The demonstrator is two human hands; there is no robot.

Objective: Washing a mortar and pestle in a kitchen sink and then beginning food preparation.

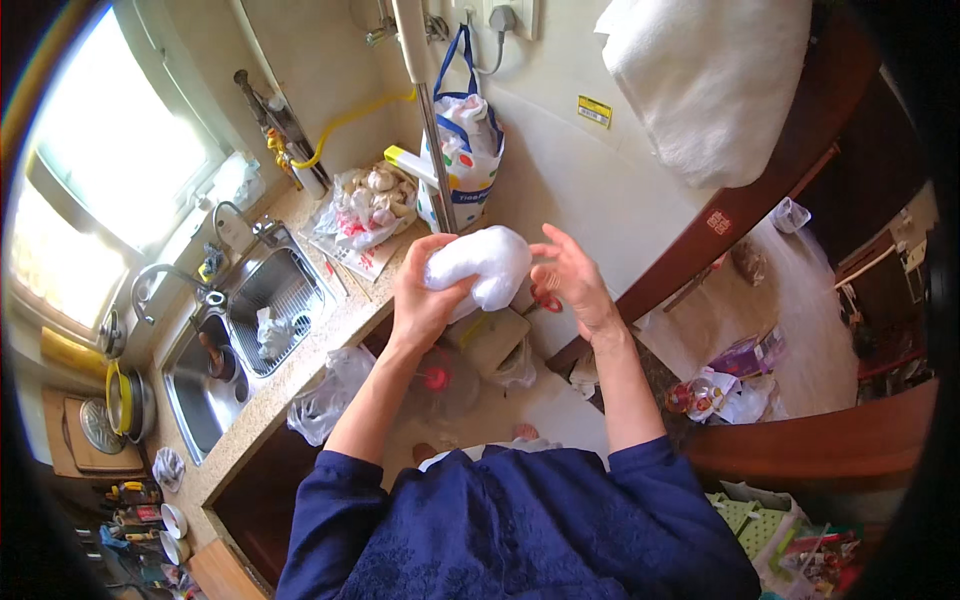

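In front of my body, my left hand (426, 300) grips a soft white folded bundle (480, 264), with the thumb below and the fingers behind it. Whether it is cloth or a rolled bag I cannot tell. At the bundle's right side is my right hand (571, 281), fingers spread and slightly blurred. Its fingertips come close to the bundle, and contact is unclear. Behind that hand, a red looped object (549, 301) is partly hidden. A plastic bag of garlic bulbs (379, 196) sits on the counter beyond my left hand.
To the left, a speckled counter (352, 319) holds a double steel sink (259, 319). A metal pole (436, 150) stands before a dotted shopping bag (469, 169). A white towel (705, 90) hangs upper right. Below are a bin (495, 349) and a plastic bag (330, 397).
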